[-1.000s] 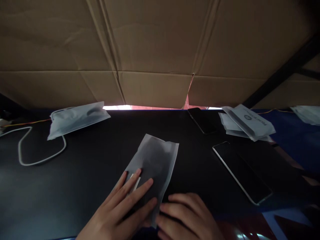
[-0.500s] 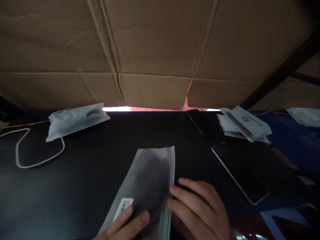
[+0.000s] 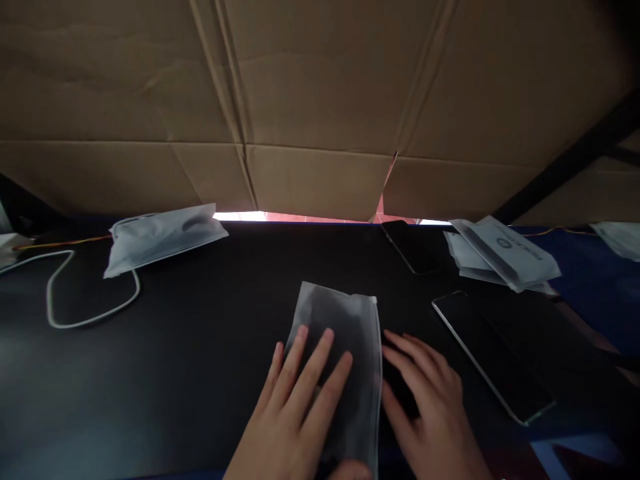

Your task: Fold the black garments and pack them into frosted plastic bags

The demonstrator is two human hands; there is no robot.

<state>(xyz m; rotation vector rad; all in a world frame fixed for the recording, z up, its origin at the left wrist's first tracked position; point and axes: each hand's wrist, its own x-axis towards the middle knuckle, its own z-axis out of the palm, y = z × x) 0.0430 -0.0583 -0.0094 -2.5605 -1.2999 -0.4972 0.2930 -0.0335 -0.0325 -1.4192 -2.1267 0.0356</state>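
A frosted zip bag [image 3: 357,333] lies on the black table surface in the lower middle, its slider strip along the right side. My left hand [image 3: 300,407] rests flat on the bag with its fingers spread. Beside the strip, my right hand [image 3: 430,393] has its fingers apart and slightly curved, the fingertips at the bag's right edge; nothing shows in its grasp. The lower end of the bag is partly hidden under my left hand.
A phone [image 3: 493,357] lies right of my right hand, a darker phone [image 3: 410,247] behind it. White printed bags [image 3: 510,253] are stacked at the back right. A filled frosted bag [image 3: 167,238] and a white cable [image 3: 93,321] lie left. Cardboard [image 3: 320,80] stands behind.
My left hand has moved up and right and now lies spread over the bag. The bag has shifted right and turned slightly, and its barcode label no longer shows. My right hand has moved slightly right.
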